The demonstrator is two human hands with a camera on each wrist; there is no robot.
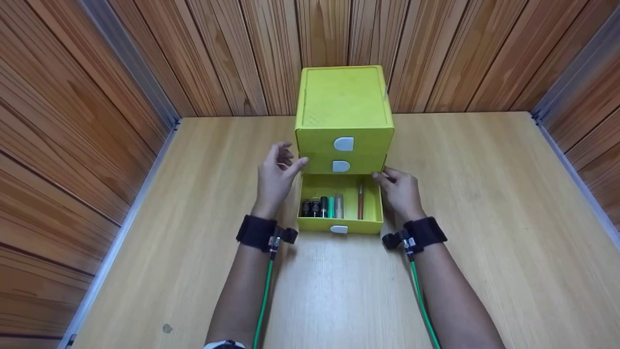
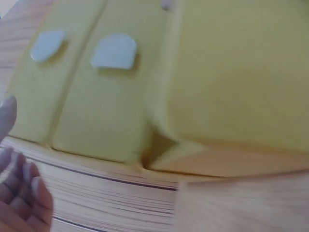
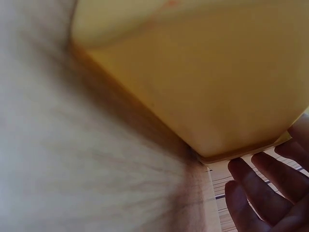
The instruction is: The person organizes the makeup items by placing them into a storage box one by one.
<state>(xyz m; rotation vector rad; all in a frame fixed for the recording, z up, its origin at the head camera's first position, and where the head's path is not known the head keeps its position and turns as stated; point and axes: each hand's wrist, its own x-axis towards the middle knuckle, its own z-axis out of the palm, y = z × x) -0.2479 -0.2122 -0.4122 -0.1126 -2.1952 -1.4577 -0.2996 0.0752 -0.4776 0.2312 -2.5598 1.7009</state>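
A yellow-green drawer box stands at the back of the table, its bottom drawer pulled out. Inside that drawer, several small bottles and tubes stand in a row at the left, with a thin brown pencil-like stick at the right. My left hand is beside the box's left side, its thumb close to the middle drawer; in the left wrist view its fingers are loosely bent around nothing. My right hand is at the box's lower right corner, its relaxed fingers along the side.
White tabs mark the drawer fronts. Wood-plank panels rise behind and at both sides of the light wooden table. Green cables run from both wrist cameras toward the near edge.
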